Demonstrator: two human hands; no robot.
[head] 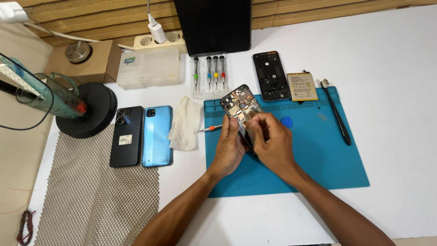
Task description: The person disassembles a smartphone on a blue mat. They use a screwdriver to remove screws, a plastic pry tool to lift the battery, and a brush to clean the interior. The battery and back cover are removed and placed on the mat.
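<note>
Overhead, the head view looks down on a white tabletop (400,136) set against a wall of wooden slats (318,11). A blue work mat (318,168) lies across its middle. Above the mat both hands meet on an opened phone (240,105), held tilted with its bare circuit boards facing up. The left hand (229,150) cups the phone from below and the side, fingers wrapped round its edge. The right hand (273,146) has its fingers pinched together on the lower part of the phone; whatever small piece they may be nipping cannot be made out. The lower half of the phone is hidden behind the two hands.

Just left of the hands a small screwdriver with an orange collar (210,129) lies across the mat's edge, its rear end covered by the left hand. A blue pick (286,121) sits on the mat beside the right hand. Further back are a black phone frame (271,75), a flat battery (302,86) and a long black pry tool (337,113).

Left of the mat lie a crumpled cloth (184,123), a blue phone (157,135) and a black phone (126,135), both back-up. A clear case of screwdrivers (209,73), a frosted plastic box (148,68), a power strip (159,42) with a white charger and a dark screen (213,25) stand along the wall. A heat gun on a round black stand (86,109) and a mesh mat (95,196) fill the left side; the screen's top is cut off by the frame.
</note>
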